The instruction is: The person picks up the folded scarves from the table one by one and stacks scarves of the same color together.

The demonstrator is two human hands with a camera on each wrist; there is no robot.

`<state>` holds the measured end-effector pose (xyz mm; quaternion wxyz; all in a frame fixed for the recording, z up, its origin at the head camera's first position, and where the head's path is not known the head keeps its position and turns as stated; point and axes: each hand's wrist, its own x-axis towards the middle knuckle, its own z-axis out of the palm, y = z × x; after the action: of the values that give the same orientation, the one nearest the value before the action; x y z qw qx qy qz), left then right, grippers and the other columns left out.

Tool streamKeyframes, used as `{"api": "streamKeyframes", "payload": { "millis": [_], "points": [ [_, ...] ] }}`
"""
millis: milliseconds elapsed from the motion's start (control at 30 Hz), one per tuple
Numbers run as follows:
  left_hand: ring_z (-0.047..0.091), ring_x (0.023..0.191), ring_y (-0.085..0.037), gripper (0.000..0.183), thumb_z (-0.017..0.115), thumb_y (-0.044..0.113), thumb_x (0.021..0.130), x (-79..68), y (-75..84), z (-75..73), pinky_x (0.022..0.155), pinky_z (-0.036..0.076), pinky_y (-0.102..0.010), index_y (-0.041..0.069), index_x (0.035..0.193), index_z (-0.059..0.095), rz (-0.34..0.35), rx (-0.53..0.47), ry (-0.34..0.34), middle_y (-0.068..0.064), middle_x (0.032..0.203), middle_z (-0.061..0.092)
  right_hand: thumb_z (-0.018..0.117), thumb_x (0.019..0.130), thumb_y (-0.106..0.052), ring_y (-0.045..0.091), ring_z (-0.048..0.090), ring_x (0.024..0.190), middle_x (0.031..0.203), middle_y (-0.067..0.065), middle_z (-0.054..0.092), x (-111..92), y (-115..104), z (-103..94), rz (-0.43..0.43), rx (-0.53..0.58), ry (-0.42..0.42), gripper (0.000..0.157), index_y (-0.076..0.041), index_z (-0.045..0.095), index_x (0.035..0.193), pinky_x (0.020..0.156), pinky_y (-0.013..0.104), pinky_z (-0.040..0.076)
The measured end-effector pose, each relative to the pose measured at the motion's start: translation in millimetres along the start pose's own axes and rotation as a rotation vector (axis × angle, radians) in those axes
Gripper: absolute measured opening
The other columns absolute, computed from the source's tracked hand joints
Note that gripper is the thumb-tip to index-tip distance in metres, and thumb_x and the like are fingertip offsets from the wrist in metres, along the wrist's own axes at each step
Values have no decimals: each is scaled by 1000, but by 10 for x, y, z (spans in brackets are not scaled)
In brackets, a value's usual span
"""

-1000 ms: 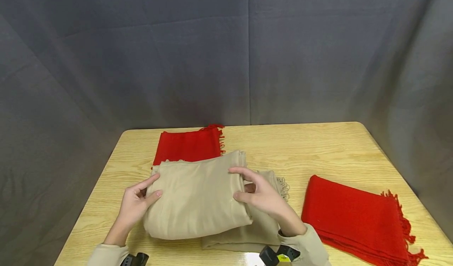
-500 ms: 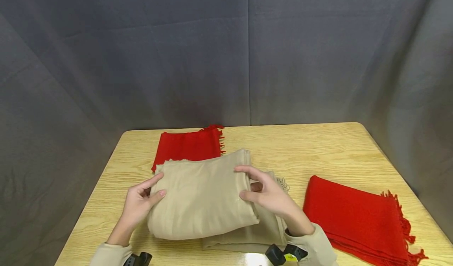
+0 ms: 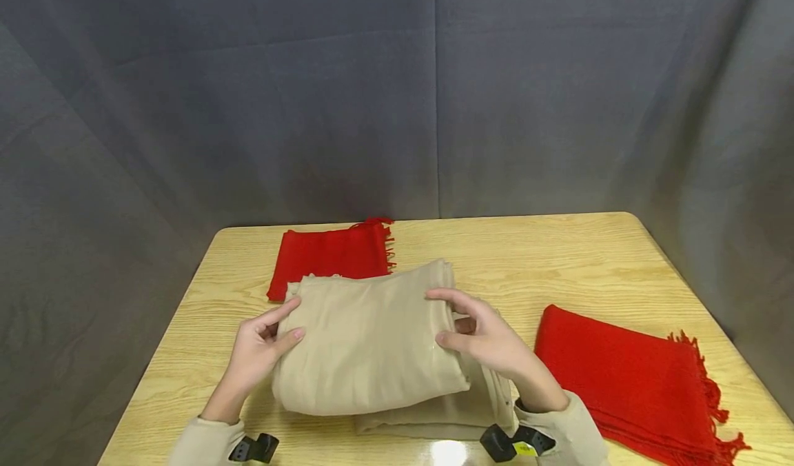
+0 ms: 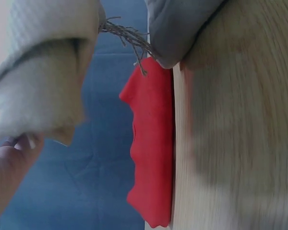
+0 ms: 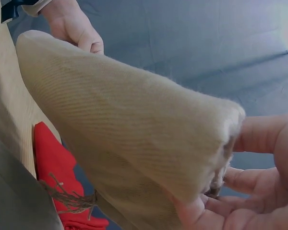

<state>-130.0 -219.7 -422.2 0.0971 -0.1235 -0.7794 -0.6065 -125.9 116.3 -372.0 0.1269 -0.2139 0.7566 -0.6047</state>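
1. A dark grey-blue fabric curtain (image 3: 310, 107) fills the whole background.
2. Before it stretches a pale, wood-grained tabletop (image 3: 527, 259) with rounded far corners.
3. I hold a thick, folded beige woven cloth (image 3: 372, 342) raised over the near middle of the tabletop, its left edge in my left hand (image 3: 254, 352), its right edge in my right hand (image 3: 486, 331).
4. To my right lies a folded bright-red rectangular cloth (image 3: 620, 376), fringed along its right side.
5. A second folded beige cloth (image 3: 434, 418) rests flat on the tabletop, partly hidden beneath the one I carry.
6. Near the far left corner lies a smaller-looking folded red cloth (image 3: 335, 252), also fringed on its right, its near part covered from my view.
7. My hands both grasp: thumb and forefinger lie on top at each side, the other fingers mostly hidden underneath.
8. A black wrist device (image 3: 253, 448) sits at my left beige sleeve (image 3: 201, 445); another, yellow-labelled device (image 3: 511, 444) at my right sleeve (image 3: 573, 431).
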Motion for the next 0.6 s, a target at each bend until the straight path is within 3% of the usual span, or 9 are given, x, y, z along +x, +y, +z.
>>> {"api": "streamKeyframes", "payload": {
  "millis": [133,333,600],
  "points": [
    [48,76,-2,44,66,-11,74,22,17,41,56,40,-13,-12,117,55,-2,-2,-11,5,116,58,58,81,5,21,63,75,132,21,37,-25,12,-45,2,-6,4,53,-3,43,131,65,30,50],
    [53,86,1,44,65,-13,75,24,33,85,64,46,-14,-14,117,53,1,-6,-42,-26,122,50,58,81,4,22,63,76,131,21,37,-54,30,-91,11,-16,6,52,-3,43,131,67,31,51],
    [54,90,1,43,65,-14,74,34,-13,168,66,46,-14,-16,116,53,20,-21,-66,-29,121,50,59,81,3,22,63,77,129,22,38,-125,63,-135,45,-5,21,52,-3,43,131,66,30,50]
  ]
}}
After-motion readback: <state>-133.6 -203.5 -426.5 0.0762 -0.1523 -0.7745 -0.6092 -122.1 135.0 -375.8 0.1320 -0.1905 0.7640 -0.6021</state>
